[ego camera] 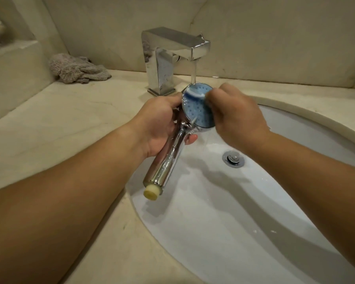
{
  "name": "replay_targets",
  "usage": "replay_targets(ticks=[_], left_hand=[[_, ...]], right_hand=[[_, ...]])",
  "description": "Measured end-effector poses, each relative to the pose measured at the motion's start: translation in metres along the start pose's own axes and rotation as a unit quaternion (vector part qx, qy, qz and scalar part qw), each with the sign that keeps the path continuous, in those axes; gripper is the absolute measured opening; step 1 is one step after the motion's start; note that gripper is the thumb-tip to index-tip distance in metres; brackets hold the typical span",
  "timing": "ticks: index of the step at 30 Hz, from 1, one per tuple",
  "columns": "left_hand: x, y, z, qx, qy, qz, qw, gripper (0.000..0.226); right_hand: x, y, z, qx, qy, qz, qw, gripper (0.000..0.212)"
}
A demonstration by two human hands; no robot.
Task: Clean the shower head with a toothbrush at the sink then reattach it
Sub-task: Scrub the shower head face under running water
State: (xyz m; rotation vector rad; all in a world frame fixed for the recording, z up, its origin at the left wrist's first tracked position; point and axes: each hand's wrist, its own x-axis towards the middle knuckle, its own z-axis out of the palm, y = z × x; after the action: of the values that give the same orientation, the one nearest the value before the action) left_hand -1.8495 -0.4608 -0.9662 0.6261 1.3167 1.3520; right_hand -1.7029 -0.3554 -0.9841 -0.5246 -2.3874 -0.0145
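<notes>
From the head view, the shower head (197, 108) is held over the far left part of the sink (254, 201), its blue spray face turned up and toward the person so the nozzles can be reached. The left hand (158, 124) is wrapped around the neck where the chrome handle meets the head. That steadies it against the brushing and leaves the face bare. The handle slopes down toward the near left rim of the basin, with its pale threaded end free, so it is off its hose.

The right hand (234, 117) is closed around the toothbrush (195, 95), whose bristle end lies across the upper part of the blue face. The grip sits close to the brush head, probably for firm pressure.

Water runs from the faucet (168, 58) at the back edge of the bench (70, 119) onto the top of the head, likely to rinse loosened dirt straight into the basin. A crumpled grey cloth (78, 68) lies at the back left corner of the bench, well apart.
</notes>
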Motion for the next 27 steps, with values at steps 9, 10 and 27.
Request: replay_targets(ticks=[9,10,27], left_hand=[[-0.002,0.001,0.002,0.005,0.011,-0.014,1.0,0.041],[-0.002,0.001,0.002,0.008,0.011,-0.014,1.0,0.041],[-0.003,0.0,0.005,0.018,0.039,0.0,0.999,0.045]], right_hand=[[-0.001,-0.006,0.0,-0.007,-0.019,-0.036,0.999,0.024],[0.002,-0.004,0.0,-0.006,-0.004,-0.005,1.0,0.025],[0.001,-0.005,0.001,-0.002,0.012,0.087,0.996,0.004]])
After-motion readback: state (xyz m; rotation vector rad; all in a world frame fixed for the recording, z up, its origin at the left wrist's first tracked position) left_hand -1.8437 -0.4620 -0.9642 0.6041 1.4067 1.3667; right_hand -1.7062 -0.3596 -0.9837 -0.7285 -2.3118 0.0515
